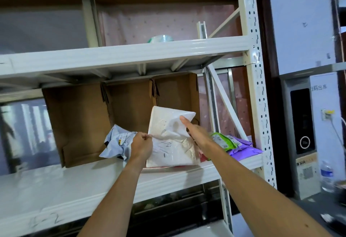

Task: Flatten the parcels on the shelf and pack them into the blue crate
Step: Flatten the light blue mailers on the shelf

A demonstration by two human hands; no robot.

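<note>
A white plastic parcel stands tilted on edge on the middle shelf. My left hand pinches its left edge. My right hand lies against the parcel's right side with the fingers straight, the thumb reaching up over its top corner. A crumpled pale blue parcel lies just left of my left hand. To the right lie a green parcel and a purple parcel. Something red shows under the white parcel. The blue crate is not in view.
An open cardboard box lies on its side behind the parcels. A tape roll sits on the upper shelf. The shelf's white upright post stands at right. Further right are a grey machine and a water bottle.
</note>
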